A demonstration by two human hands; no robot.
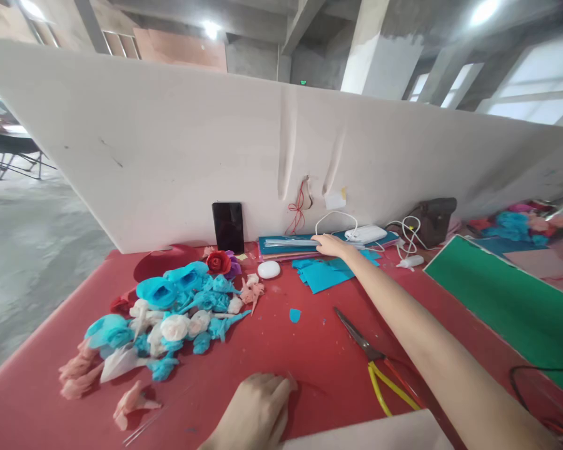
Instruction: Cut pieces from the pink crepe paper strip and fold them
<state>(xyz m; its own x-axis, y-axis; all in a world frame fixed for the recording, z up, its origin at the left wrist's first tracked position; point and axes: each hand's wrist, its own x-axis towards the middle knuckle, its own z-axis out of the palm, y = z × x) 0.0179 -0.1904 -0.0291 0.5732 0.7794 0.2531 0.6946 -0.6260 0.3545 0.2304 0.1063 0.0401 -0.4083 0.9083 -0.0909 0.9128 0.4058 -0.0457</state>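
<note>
My right hand (332, 245) reaches to the back of the table, its fingers closed at a bundle of thin, pale wires (291, 242). These lie on a stack of blue paper sheets (268, 249) against the partition. At the front, my left hand (261, 403) rests low over the table with its fingers curled together; a faint thin line shows by the fingertips, too fine to name. Scissors (373, 356) with yellow and red handles lie open to its right. Blue cut paper (326, 275) is spread just below my right hand.
Crepe-paper flowers (176, 325) in blue, white, pink and red are heaped on the left. A phone (228, 227) leans on the white partition (192, 150), near a white oval case (269, 269). On the right are a white charger (366, 234), a brown bag (434, 219) and a green board (511, 306).
</note>
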